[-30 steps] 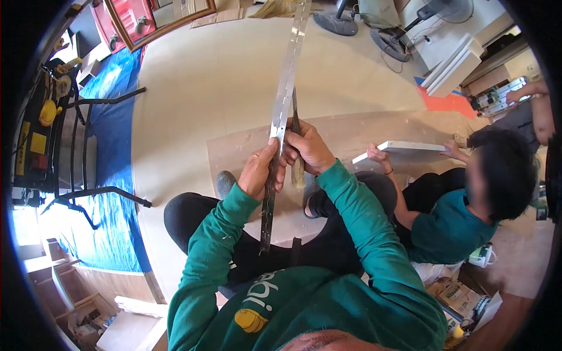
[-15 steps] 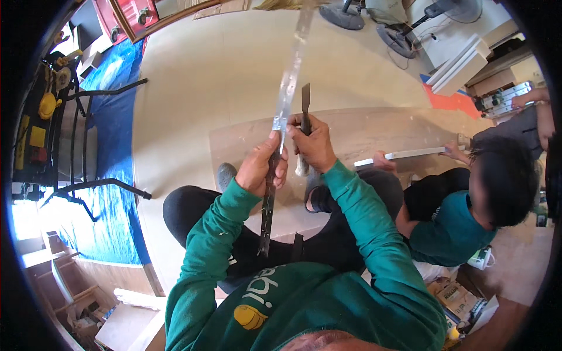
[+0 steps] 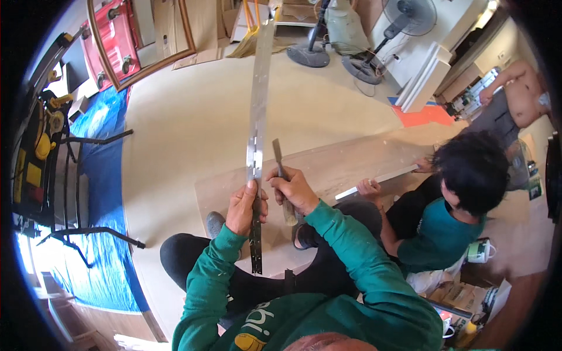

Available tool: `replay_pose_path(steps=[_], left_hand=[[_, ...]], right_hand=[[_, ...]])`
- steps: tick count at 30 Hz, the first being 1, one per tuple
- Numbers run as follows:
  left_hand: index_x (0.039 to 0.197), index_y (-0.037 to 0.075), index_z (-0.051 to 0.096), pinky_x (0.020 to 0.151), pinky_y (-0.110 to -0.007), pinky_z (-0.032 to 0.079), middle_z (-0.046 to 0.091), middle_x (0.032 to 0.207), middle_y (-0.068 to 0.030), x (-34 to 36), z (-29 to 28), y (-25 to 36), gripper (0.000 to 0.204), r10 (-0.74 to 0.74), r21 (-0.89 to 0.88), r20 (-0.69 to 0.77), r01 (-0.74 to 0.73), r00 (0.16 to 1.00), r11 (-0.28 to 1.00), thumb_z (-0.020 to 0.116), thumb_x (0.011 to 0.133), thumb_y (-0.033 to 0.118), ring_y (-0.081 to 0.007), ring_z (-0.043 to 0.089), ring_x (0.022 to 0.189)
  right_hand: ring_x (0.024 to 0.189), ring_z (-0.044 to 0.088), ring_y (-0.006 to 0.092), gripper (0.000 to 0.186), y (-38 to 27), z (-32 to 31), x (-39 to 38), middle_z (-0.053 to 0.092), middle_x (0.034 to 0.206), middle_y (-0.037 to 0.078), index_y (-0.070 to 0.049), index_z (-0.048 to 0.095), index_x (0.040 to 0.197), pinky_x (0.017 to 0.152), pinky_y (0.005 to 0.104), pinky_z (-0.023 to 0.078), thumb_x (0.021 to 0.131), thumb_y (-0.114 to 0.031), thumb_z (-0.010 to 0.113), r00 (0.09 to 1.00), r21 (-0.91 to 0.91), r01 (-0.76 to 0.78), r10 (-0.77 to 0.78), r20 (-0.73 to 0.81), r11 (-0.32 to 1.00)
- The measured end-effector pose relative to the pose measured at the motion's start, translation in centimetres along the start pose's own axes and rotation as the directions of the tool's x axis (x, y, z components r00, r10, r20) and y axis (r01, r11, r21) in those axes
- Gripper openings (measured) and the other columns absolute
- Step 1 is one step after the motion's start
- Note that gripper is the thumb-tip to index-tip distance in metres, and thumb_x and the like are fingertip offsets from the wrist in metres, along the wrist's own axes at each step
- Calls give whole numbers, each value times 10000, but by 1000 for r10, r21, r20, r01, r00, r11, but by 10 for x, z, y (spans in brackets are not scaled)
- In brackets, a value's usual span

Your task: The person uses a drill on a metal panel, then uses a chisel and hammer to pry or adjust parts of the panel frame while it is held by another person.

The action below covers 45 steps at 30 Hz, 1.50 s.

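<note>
In front of me my left hand (image 3: 244,209) is closed round the lower part of a long, narrow metal strip (image 3: 259,88). The strip has holes along it, shines silver above the hand and looks dark below it. It points away from me, nearly upright in the picture. Close by on the right, my right hand (image 3: 295,192) grips a chisel (image 3: 278,153) with a flat, dull blade pointing away and a worn wooden handle showing below the fist. The fingertips of this hand are near the strip; whether they touch it I cannot tell.
At right a crouching co-worker (image 3: 453,175) holds a white strip (image 3: 374,182) over a board (image 3: 216,196) on the floor. Another person (image 3: 521,96) is behind. Fans (image 3: 310,55), a blue tarp (image 3: 99,193), a black metal stand (image 3: 99,233) and a white bucket (image 3: 480,250) surround the area.
The view has tilted up, showing more of the far side. The metal strip now points straighter away, and my right hand and the chisel sit lower beside it. Both holds stay the same.
</note>
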<state>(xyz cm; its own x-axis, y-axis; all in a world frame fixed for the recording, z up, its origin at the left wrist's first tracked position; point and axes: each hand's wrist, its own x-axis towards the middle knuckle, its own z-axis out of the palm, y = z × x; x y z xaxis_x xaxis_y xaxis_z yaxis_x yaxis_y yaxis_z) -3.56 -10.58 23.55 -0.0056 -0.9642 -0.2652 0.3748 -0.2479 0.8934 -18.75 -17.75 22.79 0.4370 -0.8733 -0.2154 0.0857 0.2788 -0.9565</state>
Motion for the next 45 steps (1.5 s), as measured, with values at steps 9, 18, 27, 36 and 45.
replay_pose_path(steps=[9,18,27,36,45], left_hand=[[923,75,529,360,-231,343,445,579,11,10,-29,-15,402,110,-87,-215,-132,970,987,453,977,466,-87,411,414],[1062,106,524,461,-201,336,449,761,37,53,-51,-35,259,-84,-400,-178,6,980,916,508,971,347,-79,379,562],[1010,15,535,455,-281,437,528,674,-38,34,-35,-7,406,-7,-302,-166,-44,986,952,452,988,411,-129,493,500],[1024,1,531,458,-301,439,533,677,-51,23,-34,-20,400,-54,-262,-276,-21,960,965,456,988,392,-143,502,495],[1028,-6,525,436,-315,431,553,689,-84,30,-19,-40,315,-40,-125,-392,-10,919,992,440,986,294,-164,516,492]], right_hand=[[463,496,73,202,62,1,-17,611,692,30,-35,643,928,404,246,408,843,-218,663,971,-154,-81,113,210,985],[699,556,79,377,113,11,-82,570,852,0,-63,561,1132,560,250,490,869,-321,641,890,97,-345,293,350,933],[469,490,77,197,93,24,-79,569,700,21,-12,573,1074,434,229,418,933,-149,557,851,376,-465,287,440,802],[493,491,80,280,93,28,-90,579,711,14,-29,580,1096,458,221,401,970,-270,511,929,323,-339,260,264,884],[652,516,58,420,74,37,-97,601,778,10,6,577,1062,567,228,434,765,-205,786,999,-341,28,-12,47,940]])
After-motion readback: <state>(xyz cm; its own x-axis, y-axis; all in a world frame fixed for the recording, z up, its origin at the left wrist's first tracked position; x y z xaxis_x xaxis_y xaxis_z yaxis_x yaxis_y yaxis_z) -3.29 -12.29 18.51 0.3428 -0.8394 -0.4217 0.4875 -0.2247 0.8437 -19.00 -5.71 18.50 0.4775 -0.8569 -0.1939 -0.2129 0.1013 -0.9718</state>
